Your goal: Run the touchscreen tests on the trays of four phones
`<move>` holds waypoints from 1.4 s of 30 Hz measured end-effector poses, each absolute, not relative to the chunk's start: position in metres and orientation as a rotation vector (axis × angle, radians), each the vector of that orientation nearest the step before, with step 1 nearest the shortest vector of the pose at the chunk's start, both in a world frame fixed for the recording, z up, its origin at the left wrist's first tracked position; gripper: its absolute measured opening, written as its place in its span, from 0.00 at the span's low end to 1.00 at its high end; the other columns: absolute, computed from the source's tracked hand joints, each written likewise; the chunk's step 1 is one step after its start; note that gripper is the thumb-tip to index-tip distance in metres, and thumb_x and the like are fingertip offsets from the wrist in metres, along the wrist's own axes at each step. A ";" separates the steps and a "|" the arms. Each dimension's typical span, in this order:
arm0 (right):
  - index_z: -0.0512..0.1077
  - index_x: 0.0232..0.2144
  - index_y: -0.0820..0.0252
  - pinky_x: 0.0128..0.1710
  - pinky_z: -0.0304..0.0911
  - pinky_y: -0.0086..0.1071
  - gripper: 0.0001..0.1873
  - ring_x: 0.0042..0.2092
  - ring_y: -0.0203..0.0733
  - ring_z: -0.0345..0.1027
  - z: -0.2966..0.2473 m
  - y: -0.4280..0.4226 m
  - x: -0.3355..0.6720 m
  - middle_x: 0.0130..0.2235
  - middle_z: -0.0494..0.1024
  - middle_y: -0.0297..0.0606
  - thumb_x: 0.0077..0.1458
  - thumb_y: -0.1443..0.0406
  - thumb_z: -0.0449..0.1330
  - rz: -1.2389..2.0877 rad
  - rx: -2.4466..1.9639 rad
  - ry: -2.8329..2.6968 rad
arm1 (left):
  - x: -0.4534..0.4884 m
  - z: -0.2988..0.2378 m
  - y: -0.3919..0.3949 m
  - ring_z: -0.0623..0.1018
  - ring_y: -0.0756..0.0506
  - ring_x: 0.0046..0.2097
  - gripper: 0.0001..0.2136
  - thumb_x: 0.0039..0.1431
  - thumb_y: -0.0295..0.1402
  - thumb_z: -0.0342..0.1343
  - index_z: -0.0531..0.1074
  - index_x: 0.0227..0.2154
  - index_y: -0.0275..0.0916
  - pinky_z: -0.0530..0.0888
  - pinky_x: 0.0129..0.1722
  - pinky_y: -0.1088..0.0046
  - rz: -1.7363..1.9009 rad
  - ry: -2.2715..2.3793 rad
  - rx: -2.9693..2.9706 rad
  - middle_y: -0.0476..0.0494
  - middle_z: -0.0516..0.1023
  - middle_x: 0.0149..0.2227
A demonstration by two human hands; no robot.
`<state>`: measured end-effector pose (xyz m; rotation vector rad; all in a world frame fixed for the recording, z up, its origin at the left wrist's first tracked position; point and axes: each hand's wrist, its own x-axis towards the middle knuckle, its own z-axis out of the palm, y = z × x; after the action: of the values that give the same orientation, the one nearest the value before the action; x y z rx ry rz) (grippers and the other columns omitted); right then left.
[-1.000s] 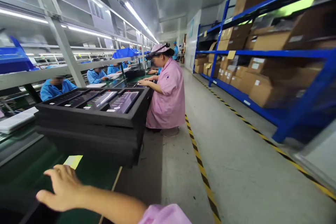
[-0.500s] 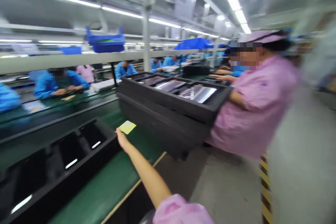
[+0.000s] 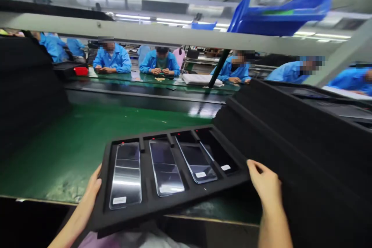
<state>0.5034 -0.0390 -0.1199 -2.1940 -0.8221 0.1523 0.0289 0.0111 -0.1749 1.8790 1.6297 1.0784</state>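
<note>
A black foam tray is held between my two hands, tilted over the near edge of the green bench. Several glossy panels that look like phone screens lie in its slots; the leftmost panel has a white label at its lower end. My left hand grips the tray's left side, its fingers partly hidden behind the foam. At the right corner, my right hand pinches the tray's edge with thumb and fingers.
A tall stack of black foam trays stands close on the right, another dark stack on the left. Beyond the green bench several people in blue work. A blue bin sits on the rail above.
My view has swung left to face the bench. The tray with the panels is now in front of me, gripped at both ends. The co-worker in pink is out of view.
</note>
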 end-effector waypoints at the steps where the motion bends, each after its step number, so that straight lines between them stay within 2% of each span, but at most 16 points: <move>1: 0.72 0.43 0.70 0.48 0.60 0.52 0.28 0.51 0.63 0.64 -0.116 -0.037 0.500 0.48 0.72 0.58 0.53 0.54 0.46 -0.028 -2.246 -0.886 | 0.030 -0.169 0.010 0.66 0.37 0.59 0.23 0.62 0.42 0.39 0.50 0.60 0.52 0.70 0.52 0.53 1.134 1.654 1.922 0.43 0.60 0.62; 2: 0.71 0.46 0.67 0.49 0.59 0.49 0.27 0.52 0.60 0.63 -0.112 -0.032 0.495 0.50 0.71 0.55 0.53 0.55 0.45 -0.130 -2.268 -0.994 | 0.031 -0.158 0.012 0.60 0.36 0.62 0.25 0.61 0.41 0.43 0.50 0.60 0.52 0.65 0.56 0.51 1.163 1.661 2.001 0.42 0.53 0.64; 3: 0.71 0.46 0.65 0.49 0.60 0.47 0.26 0.52 0.58 0.64 -0.109 -0.025 0.489 0.50 0.72 0.52 0.54 0.55 0.44 -0.166 -2.301 -1.113 | 0.033 -0.145 0.018 0.59 0.37 0.62 0.22 0.61 0.40 0.44 0.56 0.58 0.51 0.61 0.58 0.52 1.101 1.532 2.179 0.42 0.55 0.64; 5: 0.71 0.45 0.66 0.46 0.63 0.45 0.27 0.48 0.56 0.67 -0.107 -0.005 0.478 0.47 0.73 0.52 0.56 0.55 0.43 -0.081 -2.428 -1.320 | 0.041 -0.117 0.036 0.61 0.40 0.61 0.16 0.62 0.36 0.42 0.68 0.50 0.49 0.60 0.59 0.56 0.818 1.152 2.523 0.45 0.66 0.58; 6: 0.72 0.44 0.68 0.44 0.63 0.45 0.28 0.46 0.57 0.68 -0.107 0.006 0.474 0.45 0.74 0.54 0.56 0.54 0.43 -0.034 -2.506 -1.389 | 0.048 -0.104 0.047 0.63 0.41 0.60 0.15 0.63 0.36 0.42 0.70 0.47 0.48 0.60 0.59 0.56 0.603 0.968 2.656 0.45 0.69 0.55; 8: 0.72 0.43 0.71 0.41 0.64 0.46 0.30 0.44 0.59 0.68 -0.112 0.024 0.471 0.42 0.73 0.58 0.56 0.52 0.43 -0.029 -2.624 -1.450 | 0.065 -0.087 0.066 0.63 0.39 0.60 0.15 0.62 0.37 0.44 0.72 0.46 0.46 0.60 0.59 0.53 0.307 0.839 2.798 0.42 0.69 0.56; 11: 0.71 0.44 0.72 0.39 0.64 0.46 0.31 0.44 0.59 0.68 -0.121 0.038 0.475 0.41 0.73 0.59 0.56 0.51 0.43 -0.102 -2.656 -1.430 | 0.086 -0.081 0.081 0.62 0.37 0.60 0.14 0.61 0.38 0.47 0.72 0.47 0.46 0.59 0.58 0.51 0.138 0.785 2.903 0.42 0.68 0.56; 22: 0.69 0.44 0.68 0.41 0.62 0.41 0.27 0.44 0.54 0.67 -0.122 0.036 0.480 0.44 0.72 0.53 0.60 0.56 0.40 -0.068 -2.631 -1.427 | 0.086 -0.094 0.083 0.61 0.38 0.59 0.14 0.63 0.36 0.41 0.72 0.40 0.46 0.59 0.55 0.52 0.148 0.726 2.897 0.46 0.66 0.58; 27: 0.69 0.43 0.69 0.41 0.62 0.40 0.25 0.44 0.54 0.67 -0.120 0.036 0.481 0.44 0.73 0.53 0.60 0.57 0.40 -0.059 -2.637 -1.436 | 0.084 -0.097 0.081 0.63 0.38 0.58 0.13 0.62 0.37 0.41 0.71 0.38 0.43 0.60 0.53 0.54 0.233 0.778 2.866 0.44 0.66 0.57; 33: 0.71 0.41 0.70 0.41 0.61 0.40 0.25 0.43 0.55 0.68 -0.121 0.036 0.483 0.42 0.73 0.54 0.60 0.58 0.40 -0.057 -2.629 -1.445 | 0.089 -0.096 0.080 0.66 0.40 0.53 0.16 0.63 0.35 0.38 0.71 0.33 0.41 0.62 0.50 0.57 0.262 0.843 2.821 0.41 0.71 0.48; 36: 0.70 0.43 0.73 0.41 0.61 0.41 0.28 0.44 0.57 0.67 -0.120 0.037 0.481 0.42 0.73 0.56 0.60 0.57 0.39 -0.054 -2.653 -1.434 | 0.086 -0.093 0.083 0.65 0.40 0.54 0.16 0.64 0.36 0.37 0.72 0.35 0.42 0.62 0.51 0.57 0.209 0.820 2.758 0.42 0.69 0.50; 39: 0.70 0.45 0.75 0.41 0.61 0.42 0.29 0.45 0.59 0.67 -0.113 0.035 0.472 0.43 0.73 0.58 0.61 0.57 0.38 -0.024 -2.693 -1.401 | 0.084 -0.087 0.091 0.63 0.40 0.56 0.16 0.64 0.39 0.37 0.69 0.43 0.44 0.62 0.52 0.57 0.188 0.745 2.704 0.41 0.66 0.55; 42: 0.67 0.49 0.77 0.41 0.60 0.45 0.29 0.46 0.62 0.65 -0.101 0.027 0.450 0.45 0.71 0.61 0.61 0.57 0.40 -0.217 -2.712 -1.348 | 0.097 -0.074 0.103 0.63 0.39 0.55 0.19 0.65 0.42 0.36 0.68 0.46 0.41 0.62 0.53 0.56 0.228 0.722 2.762 0.38 0.65 0.56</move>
<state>0.4495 0.0266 -0.1012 -2.7115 -1.3482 -0.2172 0.0970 0.1026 -0.0745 2.7620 0.7220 0.2279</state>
